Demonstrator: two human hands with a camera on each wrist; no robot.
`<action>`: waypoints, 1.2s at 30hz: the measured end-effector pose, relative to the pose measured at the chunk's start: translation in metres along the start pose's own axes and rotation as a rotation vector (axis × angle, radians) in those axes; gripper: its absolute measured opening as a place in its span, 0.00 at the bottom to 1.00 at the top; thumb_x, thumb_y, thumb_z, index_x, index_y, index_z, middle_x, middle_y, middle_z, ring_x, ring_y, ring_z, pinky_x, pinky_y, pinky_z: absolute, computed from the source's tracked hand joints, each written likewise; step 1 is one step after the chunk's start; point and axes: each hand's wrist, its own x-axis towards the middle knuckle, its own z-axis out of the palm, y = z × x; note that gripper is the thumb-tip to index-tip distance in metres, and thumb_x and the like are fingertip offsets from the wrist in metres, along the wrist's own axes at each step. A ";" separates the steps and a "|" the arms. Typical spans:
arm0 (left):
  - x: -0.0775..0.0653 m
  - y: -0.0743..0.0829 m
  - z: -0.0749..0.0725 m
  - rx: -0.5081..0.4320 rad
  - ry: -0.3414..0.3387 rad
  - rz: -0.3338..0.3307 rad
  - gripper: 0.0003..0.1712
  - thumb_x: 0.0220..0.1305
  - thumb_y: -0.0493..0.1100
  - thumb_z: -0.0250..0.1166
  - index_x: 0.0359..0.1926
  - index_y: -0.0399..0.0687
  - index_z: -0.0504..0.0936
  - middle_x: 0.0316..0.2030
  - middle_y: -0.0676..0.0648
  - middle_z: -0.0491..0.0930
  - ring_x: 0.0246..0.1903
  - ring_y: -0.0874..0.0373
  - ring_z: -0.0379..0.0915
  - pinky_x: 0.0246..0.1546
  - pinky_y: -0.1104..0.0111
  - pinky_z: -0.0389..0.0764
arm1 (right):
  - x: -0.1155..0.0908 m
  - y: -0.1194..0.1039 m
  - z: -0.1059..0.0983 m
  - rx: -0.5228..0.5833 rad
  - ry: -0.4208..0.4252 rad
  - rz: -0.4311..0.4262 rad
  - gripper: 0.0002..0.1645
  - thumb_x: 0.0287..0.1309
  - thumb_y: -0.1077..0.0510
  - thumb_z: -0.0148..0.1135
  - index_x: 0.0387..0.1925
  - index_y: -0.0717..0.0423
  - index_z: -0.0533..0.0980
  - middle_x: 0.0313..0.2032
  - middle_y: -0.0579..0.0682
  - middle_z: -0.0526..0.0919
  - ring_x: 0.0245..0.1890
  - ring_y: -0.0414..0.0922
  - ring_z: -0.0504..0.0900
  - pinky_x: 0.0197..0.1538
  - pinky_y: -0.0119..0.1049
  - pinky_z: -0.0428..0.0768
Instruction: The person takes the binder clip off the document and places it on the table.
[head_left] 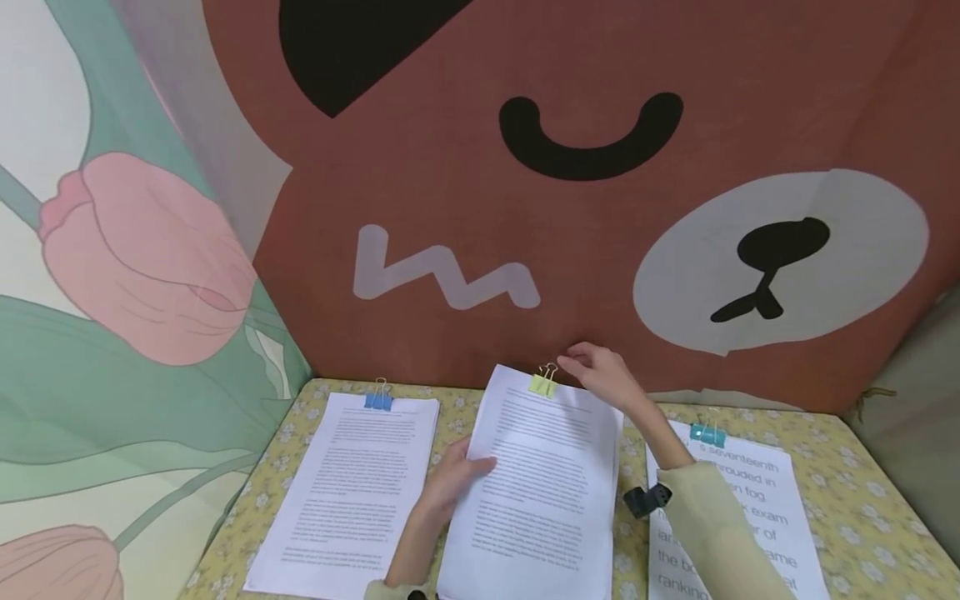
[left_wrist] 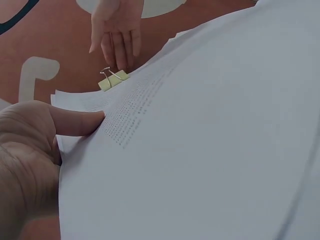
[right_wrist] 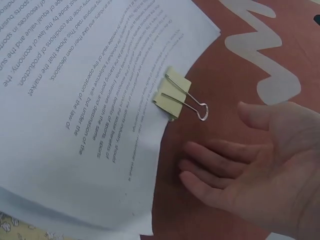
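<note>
My left hand (head_left: pixel 459 475) grips the left edge of a stack of printed paper (head_left: pixel 536 492), thumb on the front sheet. The stack is tilted up off the table in the middle. A yellow binder clip (head_left: pixel 543 382) is clamped on its top edge, wire handles sticking up; the right wrist view shows the same clip (right_wrist: pixel 172 93) with both handles lying out past the paper. Just beside those handles is my right hand (right_wrist: pixel 250 165), its fingers relaxed and slightly bent, with nothing in them and a small gap to the clip.
To the left lies a printed stack (head_left: pixel 352 492) with a blue binder clip (head_left: pixel 379 401). On the right, partly behind my right sleeve, is a large-print stack (head_left: pixel 772 508) with a teal clip (head_left: pixel 708 435). A flowered cloth (head_left: pixel 877 500) covers the table; a bear-printed curtain (head_left: pixel 450 183) hangs behind.
</note>
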 end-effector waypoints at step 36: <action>-0.004 0.006 -0.008 -0.047 -0.156 0.035 0.29 0.71 0.34 0.58 0.71 0.35 0.70 0.48 0.37 0.85 0.41 0.48 0.87 0.41 0.62 0.86 | 0.009 0.012 -0.008 0.236 -0.331 0.015 0.29 0.75 0.47 0.58 0.61 0.70 0.76 0.48 0.57 0.84 0.47 0.51 0.82 0.54 0.41 0.78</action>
